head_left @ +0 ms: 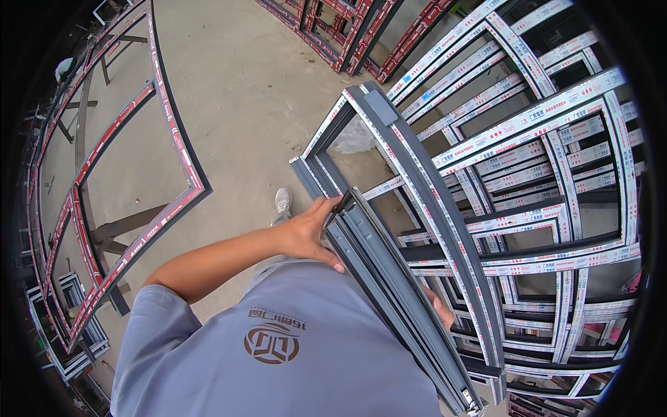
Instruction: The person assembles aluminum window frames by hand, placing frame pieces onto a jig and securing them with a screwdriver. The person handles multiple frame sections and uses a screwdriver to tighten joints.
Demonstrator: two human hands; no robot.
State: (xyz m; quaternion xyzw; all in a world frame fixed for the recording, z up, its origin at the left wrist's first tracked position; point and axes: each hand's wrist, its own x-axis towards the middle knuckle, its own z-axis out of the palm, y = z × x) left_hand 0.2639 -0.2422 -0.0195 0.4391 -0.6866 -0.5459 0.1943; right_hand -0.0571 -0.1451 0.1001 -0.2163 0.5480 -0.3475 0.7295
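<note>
Against the front of my body I hold a dark grey metal window frame, seen edge-on with long grooves along its side. My left hand grips its upper left end, the thumb lying along the near edge and the fingers over the corner. On the other side, only part of my right hand shows beside the frame's edge, gripping it lower down; the rest is hidden behind the frame. Just past it stands a larger grey frame with white printed film, very close to the held one.
Many window frames in white film lean in a dense stack on the right. Red-filmed frames stand at the far side. At left, a big red-filmed frame rests on metal supports. My shoe is on the concrete floor.
</note>
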